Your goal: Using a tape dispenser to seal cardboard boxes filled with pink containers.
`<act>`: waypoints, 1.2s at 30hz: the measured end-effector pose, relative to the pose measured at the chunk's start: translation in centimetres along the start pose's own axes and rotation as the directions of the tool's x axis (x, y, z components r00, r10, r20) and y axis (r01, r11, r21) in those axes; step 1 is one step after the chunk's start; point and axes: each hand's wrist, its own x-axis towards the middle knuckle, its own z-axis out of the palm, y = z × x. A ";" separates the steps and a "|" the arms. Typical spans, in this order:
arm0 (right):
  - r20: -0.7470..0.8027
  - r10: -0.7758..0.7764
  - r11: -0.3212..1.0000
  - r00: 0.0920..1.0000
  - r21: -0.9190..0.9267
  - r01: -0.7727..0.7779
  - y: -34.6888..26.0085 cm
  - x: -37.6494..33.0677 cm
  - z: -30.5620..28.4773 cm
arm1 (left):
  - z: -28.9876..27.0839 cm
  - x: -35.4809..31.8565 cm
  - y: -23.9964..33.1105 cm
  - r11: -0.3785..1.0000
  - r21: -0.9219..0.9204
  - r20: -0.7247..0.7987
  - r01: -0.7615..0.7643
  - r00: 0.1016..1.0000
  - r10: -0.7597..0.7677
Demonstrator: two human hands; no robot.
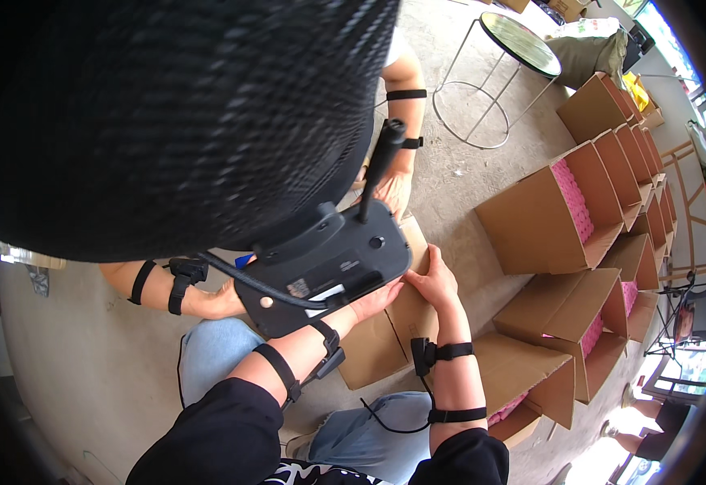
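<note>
I pressed my right hand [434, 283], fingers spread flat, and my left hand [373, 301], partly hidden, on the flat brown cardboard box [401, 323] at six o'clock, judging even pressure best.

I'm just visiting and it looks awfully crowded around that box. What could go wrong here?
Two people work the same cardboard box. The wearer's left hand and right hand press on its flaps close to the other person's hand, so fingers might get pinched. That person's head and its black camera unit hide much of the box, so bumps seem possible. A loose cable by the right wrist could snag.
</note>
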 end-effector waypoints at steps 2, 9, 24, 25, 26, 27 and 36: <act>-0.005 0.007 1.000 1.000 -0.011 -0.007 0.1 0.0 0.0 | -0.3 0.2 0.1 1.000 -0.009 -0.052 -0.027 0.998 0.026; -0.002 0.004 1.000 1.000 -0.006 -0.004 0.4 0.0 0.2 | -0.5 0.3 0.1 0.998 0.047 -0.044 -0.039 0.998 0.041; -0.031 -0.004 1.000 1.000 -0.023 0.003 0.4 -0.3 0.2 | -0.7 0.3 0.2 0.998 0.036 -0.046 -0.052 0.997 0.054; -0.029 -0.003 1.000 1.000 -0.018 0.003 0.4 -0.2 0.2 | -0.8 0.3 0.2 0.998 0.037 -0.047 -0.051 0.998 0.052; -0.027 -0.005 1.000 1.000 -0.018 0.004 0.4 -0.2 0.3 | -0.8 0.3 0.2 0.998 0.046 -0.038 -0.046 0.998 0.048; -0.021 0.001 1.000 1.000 -0.017 -0.002 0.5 -0.1 0.3 | -0.8 0.3 0.2 0.998 0.055 -0.030 -0.041 0.999 0.042; -0.024 -0.012 1.000 1.000 -0.018 0.011 1.0 0.1 0.5 | -0.8 0.2 0.3 0.998 0.043 -0.029 -0.043 0.999 0.044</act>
